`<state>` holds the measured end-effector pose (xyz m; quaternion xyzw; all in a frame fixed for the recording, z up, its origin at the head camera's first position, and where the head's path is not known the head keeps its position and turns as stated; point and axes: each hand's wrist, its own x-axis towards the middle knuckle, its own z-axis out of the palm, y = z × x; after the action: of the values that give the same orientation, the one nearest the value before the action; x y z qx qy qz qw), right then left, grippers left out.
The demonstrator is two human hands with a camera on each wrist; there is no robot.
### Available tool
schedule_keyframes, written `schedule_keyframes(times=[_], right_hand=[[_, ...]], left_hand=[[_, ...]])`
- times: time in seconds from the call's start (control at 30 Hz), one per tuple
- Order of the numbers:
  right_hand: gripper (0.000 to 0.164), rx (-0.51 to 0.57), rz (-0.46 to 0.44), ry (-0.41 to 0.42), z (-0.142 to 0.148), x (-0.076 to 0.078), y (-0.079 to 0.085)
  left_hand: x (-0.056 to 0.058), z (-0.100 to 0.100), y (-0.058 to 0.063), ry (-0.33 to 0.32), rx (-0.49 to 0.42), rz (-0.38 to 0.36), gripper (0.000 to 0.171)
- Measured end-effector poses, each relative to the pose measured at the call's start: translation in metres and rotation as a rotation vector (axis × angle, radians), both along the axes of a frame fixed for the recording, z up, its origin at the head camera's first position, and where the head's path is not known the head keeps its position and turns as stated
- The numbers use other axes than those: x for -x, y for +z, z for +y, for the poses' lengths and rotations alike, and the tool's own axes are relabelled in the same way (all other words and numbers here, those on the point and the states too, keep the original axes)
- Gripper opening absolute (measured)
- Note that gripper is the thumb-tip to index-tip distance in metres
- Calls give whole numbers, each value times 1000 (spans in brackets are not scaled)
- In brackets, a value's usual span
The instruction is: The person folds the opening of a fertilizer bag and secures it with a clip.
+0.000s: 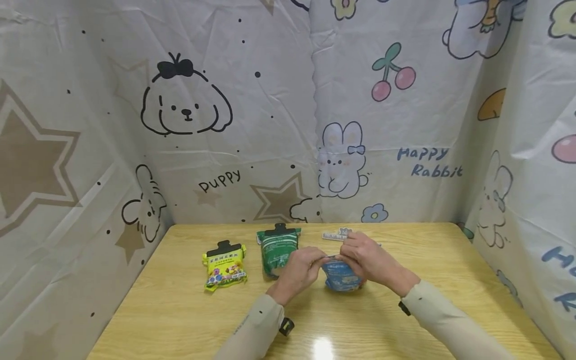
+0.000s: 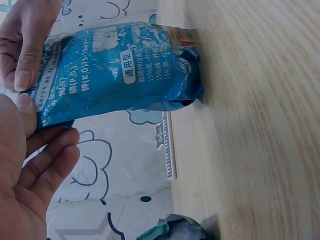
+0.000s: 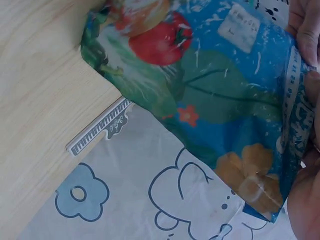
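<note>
A blue fertilizer bag (image 1: 343,276) stands upright on the table, its top edge held between both hands. My left hand (image 1: 300,272) pinches the left end of that top edge between thumb and fingers. At the other end, my right hand (image 1: 371,257) pinches the edge. The left wrist view shows white print on the fertilizer bag (image 2: 120,70), and its upper strip looks folded over. In the right wrist view, the side of the bag (image 3: 215,90) with a tomato and flowers faces the camera; both hands are partly cut off there.
A green bag (image 1: 279,250) with a black clip (image 1: 280,229) stands left of the left hand. Farther left lies a yellow bag (image 1: 226,270), also with a black clip (image 1: 223,248). Behind the hands is a white piano-key-patterned bar (image 1: 334,236). Printed cloth hangs around the wooden table (image 1: 180,320).
</note>
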<state>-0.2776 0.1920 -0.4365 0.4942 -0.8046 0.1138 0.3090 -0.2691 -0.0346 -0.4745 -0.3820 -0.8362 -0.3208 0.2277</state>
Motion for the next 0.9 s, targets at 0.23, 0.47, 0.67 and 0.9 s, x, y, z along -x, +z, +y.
schedule_keyframes(times=[0.23, 0.47, 0.67, 0.9], right_hand=[[30, -74, 24, 2, 9, 2, 4], [20, -152, -100, -46, 20, -8, 8], [22, -131, -50, -86, 28, -11, 3], [34, -110, 61, -58, 39, -6, -5]], left_hand=[[-2, 0, 3, 5, 11, -1, 17], [-3, 1, 1, 12, 41, 5, 18], [-3, 2, 0, 8, 42, 16, 18], [-4, 0, 0, 13, 54, 35, 16]])
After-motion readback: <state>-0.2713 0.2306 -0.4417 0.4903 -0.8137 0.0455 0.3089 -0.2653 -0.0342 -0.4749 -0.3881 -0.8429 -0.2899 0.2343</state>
